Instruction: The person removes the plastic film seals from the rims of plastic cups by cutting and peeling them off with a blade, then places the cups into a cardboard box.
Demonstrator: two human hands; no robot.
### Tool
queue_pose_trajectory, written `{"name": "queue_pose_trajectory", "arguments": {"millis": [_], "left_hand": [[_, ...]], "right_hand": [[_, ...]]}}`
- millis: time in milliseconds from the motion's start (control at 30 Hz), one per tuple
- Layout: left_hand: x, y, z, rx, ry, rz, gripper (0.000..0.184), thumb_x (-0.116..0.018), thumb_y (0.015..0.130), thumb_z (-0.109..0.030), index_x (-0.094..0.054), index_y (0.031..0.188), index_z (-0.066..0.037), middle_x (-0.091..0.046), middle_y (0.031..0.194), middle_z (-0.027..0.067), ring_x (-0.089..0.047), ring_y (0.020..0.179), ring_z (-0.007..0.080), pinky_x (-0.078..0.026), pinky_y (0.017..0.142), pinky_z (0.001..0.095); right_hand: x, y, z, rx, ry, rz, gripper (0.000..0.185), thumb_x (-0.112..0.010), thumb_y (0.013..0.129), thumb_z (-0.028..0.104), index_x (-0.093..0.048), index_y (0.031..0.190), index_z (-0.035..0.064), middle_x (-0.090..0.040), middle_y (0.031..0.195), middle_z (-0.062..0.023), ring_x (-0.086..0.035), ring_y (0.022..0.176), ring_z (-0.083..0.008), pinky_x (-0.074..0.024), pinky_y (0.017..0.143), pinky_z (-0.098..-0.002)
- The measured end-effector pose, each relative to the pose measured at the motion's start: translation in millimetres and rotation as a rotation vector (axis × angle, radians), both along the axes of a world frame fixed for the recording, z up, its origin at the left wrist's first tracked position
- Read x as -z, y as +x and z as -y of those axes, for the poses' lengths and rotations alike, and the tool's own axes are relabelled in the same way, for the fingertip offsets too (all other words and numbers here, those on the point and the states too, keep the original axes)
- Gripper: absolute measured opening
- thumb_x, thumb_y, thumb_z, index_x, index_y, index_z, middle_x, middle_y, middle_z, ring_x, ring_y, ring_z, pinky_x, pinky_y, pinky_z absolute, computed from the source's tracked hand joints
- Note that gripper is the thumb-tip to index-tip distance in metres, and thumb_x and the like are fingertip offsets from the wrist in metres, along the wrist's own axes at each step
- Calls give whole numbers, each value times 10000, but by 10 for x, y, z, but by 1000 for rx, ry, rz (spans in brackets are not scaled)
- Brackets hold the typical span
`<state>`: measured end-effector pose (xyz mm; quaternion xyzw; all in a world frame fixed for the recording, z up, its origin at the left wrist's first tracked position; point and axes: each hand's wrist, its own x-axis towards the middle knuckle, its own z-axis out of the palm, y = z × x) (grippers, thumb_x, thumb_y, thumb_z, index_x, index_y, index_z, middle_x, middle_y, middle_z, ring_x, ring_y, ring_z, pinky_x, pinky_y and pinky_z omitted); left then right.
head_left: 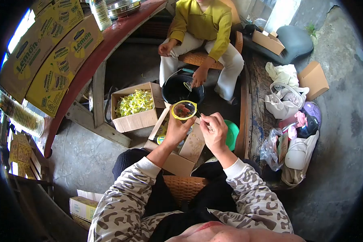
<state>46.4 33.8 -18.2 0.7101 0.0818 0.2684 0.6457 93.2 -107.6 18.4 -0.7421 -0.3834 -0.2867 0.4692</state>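
Observation:
My left hand [177,130] is wrapped round a small cup with a yellow rim [185,118], raised in front of me. Reddish and dark bits show inside the cup. Close to the cup's right side, my right hand [214,131] has its thumb and fingers pinched together; whatever is between them is too small to name. Below both hands lies an open cardboard box [174,163] with a few items partly hidden by my left arm. A green bowl [232,135] is to the right, partly behind my right hand.
Opposite sits a person in a yellow top [201,24], one hand [200,76] over a black bucket [174,89]. A carton [135,124] holds many yellow-green pieces. Lemon drink cartons [64,60] and stacked cups [18,113] are at left; bags [300,157] lie right.

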Motion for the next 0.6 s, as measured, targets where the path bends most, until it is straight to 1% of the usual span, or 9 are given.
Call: {"name": "queue_pose_trajectory", "arguments": {"millis": [67, 100, 167, 267, 400, 467, 500, 533, 600], "left_hand": [[-13, -12, 36, -20, 4, -21, 463, -754, 794, -83, -473, 1151, 5, -521, 1042, 97, -560, 970, 173, -472, 866, 310], [3, -10, 44, -19, 5, -20, 463, -754, 794, -83, -473, 1151, 5, -521, 1042, 97, -560, 970, 173, -472, 866, 310], [77, 12, 54, 4, -127, 6, 415, -749, 797, -86, -488, 1106, 7, -516, 1046, 96, -547, 948, 176, -464, 843, 311], [218, 53, 34, 12, -133, 0, 394, -748, 797, -88, -492, 1082, 5, -518, 1031, 91, -533, 941, 179, -452, 840, 312], [154, 34, 16, 21, -124, -43, 416, -743, 796, -69, -483, 1115, -4, -524, 1043, 84, -546, 929, 161, -474, 814, 299], [15, 0, 6, 57, -245, -62, 385, -700, 841, -10, -468, 1148, -35, -549, 1023, 35, -567, 926, 102, -489, 807, 250], [-100, -30, 26, 55, -313, -19, 429, -727, 819, 1, -478, 1168, -30, -553, 1057, 45, -578, 990, 124, -493, 859, 267], [-109, -21, 11, 56, -308, -20, 429, -727, 819, 1, -478, 1168, -30, -553, 1057, 45, -578, 990, 124, -493, 859, 267], [-125, -6, -33, 117, -205, 36, 540, -755, 785, 10, -454, 1232, -27, -548, 1106, 80, -588, 943, 131, -537, 777, 267]], "right_hand": [[14, 2, -9, 10, 1, -5, 209, -758, 762, -33, -584, 834, 57, -545, 726, -69, -574, 586, -230, -464, 497, -348], [16, 1, -13, 12, 1, -4, 209, -758, 762, -33, -584, 834, 57, -545, 726, -69, -574, 586, -230, -464, 497, -348], [19, -7, -21, 16, 5, -23, 204, -755, 766, -30, -582, 831, 58, -542, 724, -69, -571, 583, -233, -463, 498, -351], [33, 4, -29, 34, -16, 1, 195, -747, 777, -28, -580, 828, 59, -535, 718, -70, -565, 574, -241, -463, 501, -356], [42, 23, -19, 15, -13, -30, 160, -731, 789, -35, -597, 839, 38, -549, 730, -73, -580, 580, -215, -474, 516, -329], [36, 48, -3, -140, 129, -358, 116, -716, 811, -29, -616, 855, 12, -594, 767, -75, -606, 615, -162, -488, 547, -294], [42, 89, 35, -186, 153, -481, 92, -707, 838, -7, -639, 899, -17, -635, 805, -69, -607, 659, -101, -489, 582, -252], [73, 140, 67, -217, 177, -666, 84, -702, 866, 31, -657, 927, -8, -649, 814, -34, -592, 691, -70, -484, 607, -230], [77, 240, 97, -334, 395, -1001, 99, -701, 877, 51, -674, 964, 12, -637, 812, 2, -577, 712, -55, -469, 635, -208]]}}
